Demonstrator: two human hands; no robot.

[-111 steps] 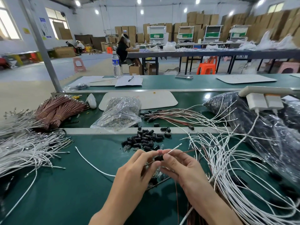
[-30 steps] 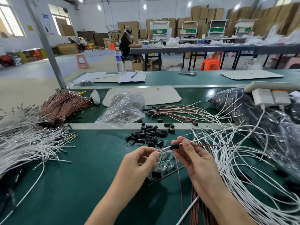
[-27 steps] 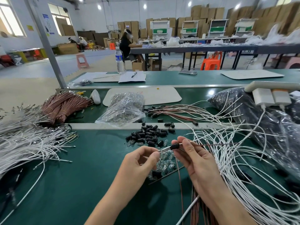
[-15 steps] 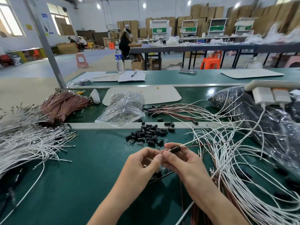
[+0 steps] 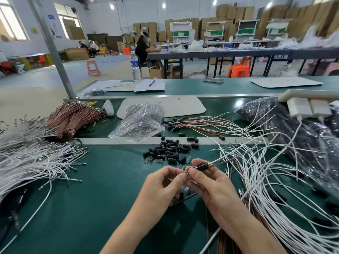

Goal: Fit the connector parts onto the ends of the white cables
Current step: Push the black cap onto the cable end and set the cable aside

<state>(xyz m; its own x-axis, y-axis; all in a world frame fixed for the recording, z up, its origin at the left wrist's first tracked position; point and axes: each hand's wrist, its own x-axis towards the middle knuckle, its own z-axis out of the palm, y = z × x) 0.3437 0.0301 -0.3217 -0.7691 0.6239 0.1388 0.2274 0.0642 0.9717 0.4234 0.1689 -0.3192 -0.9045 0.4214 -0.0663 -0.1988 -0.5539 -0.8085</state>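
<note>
Right grip (image 5: 211,182) pinches a glossy black cylindrical sleeve (image 5: 203,166) on a thin white cable (image 5: 217,161), over the matte green surface (image 5: 110,180), midway between its near and far edges. Left grip (image 5: 165,182) pinches the cable's tip. Risk: the limp cable buckles if pushed off-axis, or the smooth sleeve slips.

Logged a factory assembly hall. I saw green workbenches (image 5: 110,195), heaps of white cables (image 5: 27,162), brown cable bundles (image 5: 73,118), cardboard boxes (image 5: 225,11) stacked along the back wall, and another worker (image 5: 142,49) seated at a far table (image 5: 220,53).
</note>
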